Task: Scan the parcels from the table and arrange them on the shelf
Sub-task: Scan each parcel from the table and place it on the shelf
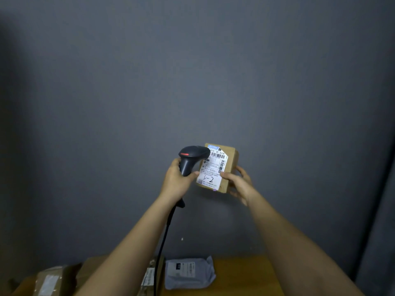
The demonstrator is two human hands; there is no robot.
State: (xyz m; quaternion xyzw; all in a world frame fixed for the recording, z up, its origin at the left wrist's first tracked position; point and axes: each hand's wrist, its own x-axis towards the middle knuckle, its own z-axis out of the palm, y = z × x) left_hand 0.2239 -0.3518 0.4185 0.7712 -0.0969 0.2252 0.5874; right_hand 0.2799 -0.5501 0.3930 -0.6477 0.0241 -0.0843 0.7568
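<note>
My right hand [238, 183] holds up a small brown cardboard parcel [232, 165] in front of the grey wall, its white shipping label with "3-2" handwritten on it facing me. My left hand [177, 181] grips a black corded barcode scanner [191, 157] by the handle. The scanner's head sits just left of the label's top barcode, partly covering the label's corner. A red light shows on the scanner. Its cable [164, 242] hangs down between my arms.
A wooden table [241, 274] lies below. On it are a grey plastic mailer bag [189, 273], a cardboard box [92, 268] behind my left arm and a taped brown parcel [53, 278] at the left. A grey curtain edge [380, 210] hangs at the right. No shelf is visible.
</note>
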